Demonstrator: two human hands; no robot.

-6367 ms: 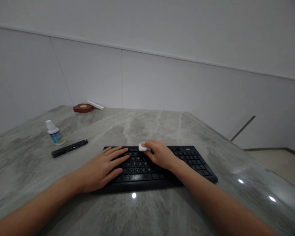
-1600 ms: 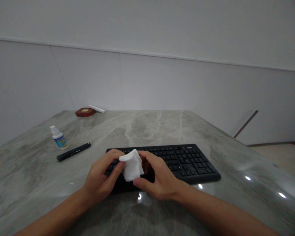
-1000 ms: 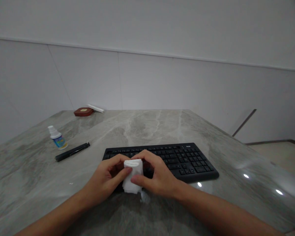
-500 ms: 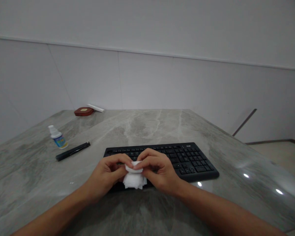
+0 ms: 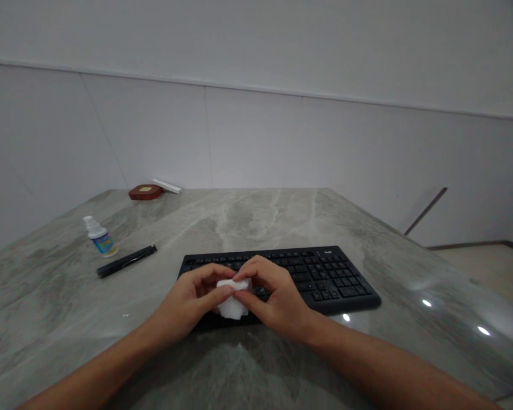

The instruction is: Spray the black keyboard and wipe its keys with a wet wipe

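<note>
Over the front left part of a black keyboard (image 5: pixel 325 273), my two hands meet around a folded white tissue (image 5: pixel 232 309). My left hand (image 5: pixel 188 296) pinches its left side between thumb and fingers. From the right, my right hand (image 5: pixel 276 296) grips the same tissue, its thumb and fingertips close to those of the left. The tissue's lower edge hangs below the thumbs. Both hands and the tissue cover some of the keyboard's left and middle keys.
Left of the keyboard lie a slim black brush-like tool (image 5: pixel 126 261) and a tilted white spray bottle (image 5: pixel 100 236) with a blue label. At the far left edge sit a reddish-brown case (image 5: pixel 145 192) and a white flat strip (image 5: pixel 166 185). Everything rests on a grey marble-patterned table (image 5: pixel 256 219).
The tissue has been folded smaller, with less of it hanging down. My thumbs have moved onto its near face. The keyboard and the other objects stay in place.
</note>
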